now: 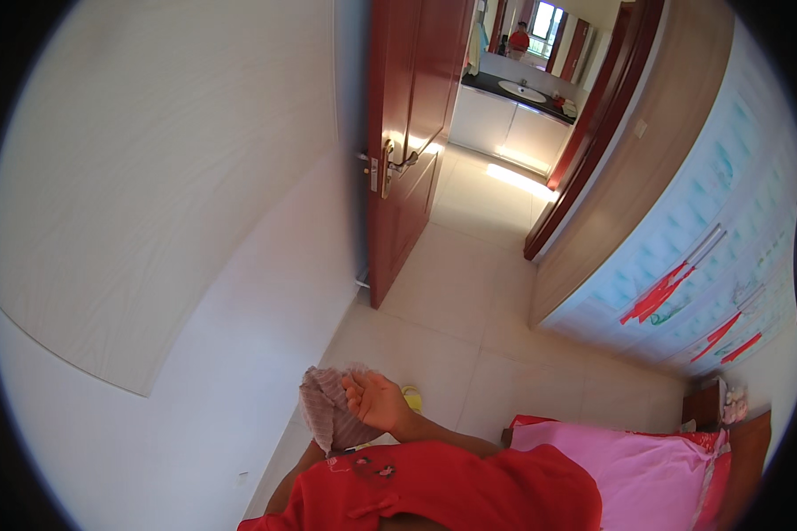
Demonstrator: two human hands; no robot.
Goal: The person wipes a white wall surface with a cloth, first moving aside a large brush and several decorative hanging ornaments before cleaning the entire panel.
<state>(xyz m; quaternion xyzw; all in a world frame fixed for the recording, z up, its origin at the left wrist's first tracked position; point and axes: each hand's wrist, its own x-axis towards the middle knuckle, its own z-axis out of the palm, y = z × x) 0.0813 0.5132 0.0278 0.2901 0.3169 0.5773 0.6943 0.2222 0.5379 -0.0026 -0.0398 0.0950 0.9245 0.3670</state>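
A mauve, ribbed cloth [328, 408] hangs bunched in front of my red shirt, at the lower middle of the view. My right hand [372, 401] is at the cloth's right side, palm showing and fingers slightly curled. The fingertips overlap the cloth's edge, with no clear grip on it. My left forearm [295, 474] reaches up to the cloth from below, and the cloth hides the left hand. Part of a yellow slipper [412, 398] shows on the tiled floor just beyond my right wrist.
A red-brown door [408, 219] stands open ahead, beside a white wall [239, 332]. Past the doorway are a washbasin [522, 91] and a mirror [538, 40]. At right are a patterned wardrobe [670, 299] with red ribbons on its handles and a bed with a pink cover [624, 464].
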